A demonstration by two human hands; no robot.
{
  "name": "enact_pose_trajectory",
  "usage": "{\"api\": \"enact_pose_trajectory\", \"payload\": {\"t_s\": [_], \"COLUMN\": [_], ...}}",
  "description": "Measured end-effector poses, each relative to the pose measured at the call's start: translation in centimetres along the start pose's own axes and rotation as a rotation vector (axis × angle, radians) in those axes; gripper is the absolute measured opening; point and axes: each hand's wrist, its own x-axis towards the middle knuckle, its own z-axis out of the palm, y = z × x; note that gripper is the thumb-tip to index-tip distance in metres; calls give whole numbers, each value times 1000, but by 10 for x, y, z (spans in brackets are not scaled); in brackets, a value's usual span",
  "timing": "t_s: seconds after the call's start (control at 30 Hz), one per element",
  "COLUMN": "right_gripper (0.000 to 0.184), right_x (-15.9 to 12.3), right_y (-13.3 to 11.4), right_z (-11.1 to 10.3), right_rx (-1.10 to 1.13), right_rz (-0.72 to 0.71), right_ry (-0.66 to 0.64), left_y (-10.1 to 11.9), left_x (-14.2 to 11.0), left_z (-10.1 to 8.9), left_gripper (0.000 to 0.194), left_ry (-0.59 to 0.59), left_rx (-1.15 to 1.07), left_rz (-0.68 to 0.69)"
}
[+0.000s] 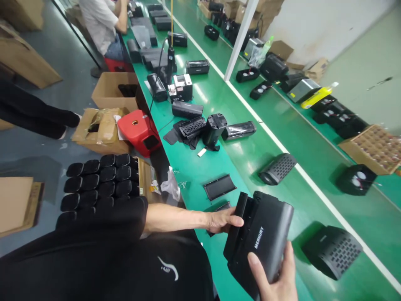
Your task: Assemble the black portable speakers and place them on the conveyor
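My right hand (pixel 278 278) grips a black speaker housing (pixel 271 234) with white MERKURY lettering, thumb on its face and fingers around its far side. My left hand (pixel 224 219) is closed on a long black panel (pixel 234 230), thumb on top, held along the housing's left side. Whether the panel is seated in the housing I cannot tell. A similar curved black panel (pixel 220 187) lies on the green bench just beyond my left hand, and another (pixel 223 207) is partly hidden by that hand.
Black speaker housings with perforated ends (pixel 333 251) stand on the green line to the right. A cordless-looking screwdriver (pixel 171 62) hangs over the bench. Cartons (pixel 100 133) and a red stool (pixel 139 131) stand at left. A seated person (pixel 102 25) works farther along.
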Motion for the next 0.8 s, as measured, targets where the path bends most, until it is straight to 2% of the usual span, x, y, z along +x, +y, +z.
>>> {"api": "enact_pose_trajectory", "payload": {"t_s": [0.1,0.33,0.63,0.8], "right_gripper": [127,120,132,128], "right_x": [0,12,12,15], "right_y": [-9,8,-18,-16], "right_z": [2,4,7,11], "right_rx": [-59,-227,-170,-182], "right_rz": [119,45,184,189], "right_ry": [10,-37,-70,-126], "left_y": [2,7,8,0], "left_x": [3,1,-2,3], "left_z": [3,7,3,2], "left_gripper": [80,82,81,74], "left_ry": [6,57,56,33], "left_rx": [16,56,125,109], "left_rz": [-23,-29,-70,-36]}}
